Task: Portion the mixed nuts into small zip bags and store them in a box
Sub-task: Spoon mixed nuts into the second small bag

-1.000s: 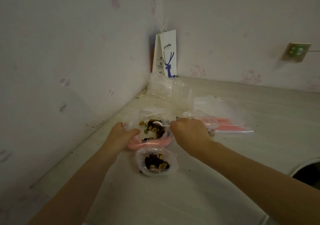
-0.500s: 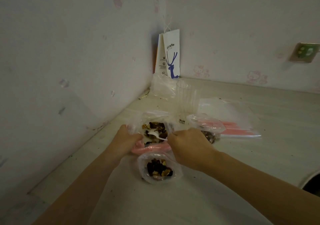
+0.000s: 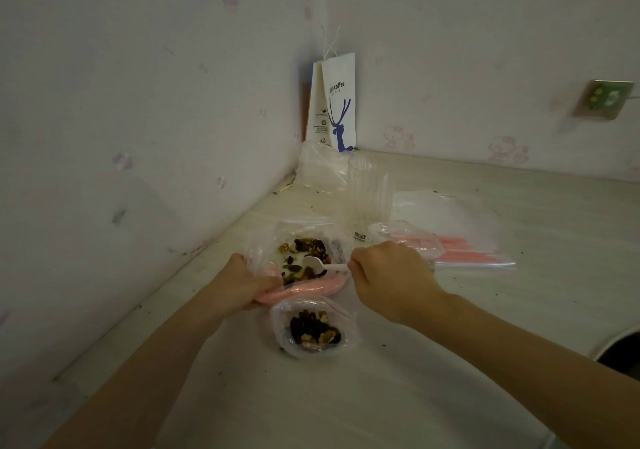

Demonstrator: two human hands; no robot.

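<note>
You have one view only, worn on your head. It looks forward and down across the tabletop (image 3: 450, 389) toward the corner where two walls meet. The lens is wide-angle: both forearms splay in from the lower corners. The camera sits close above the work. Your left hand (image 3: 246, 282), gripping the open nut bag (image 3: 263, 251), and your right hand (image 3: 391, 275), holding the white spoon (image 3: 317, 264), fall just below mid-frame. The paper coffee bag (image 3: 337, 102) standing in the corner marks the far limit, upper centre. The wall socket (image 3: 604, 98) lies at the right edge. Lighting is dim and fine detail is soft.
</note>
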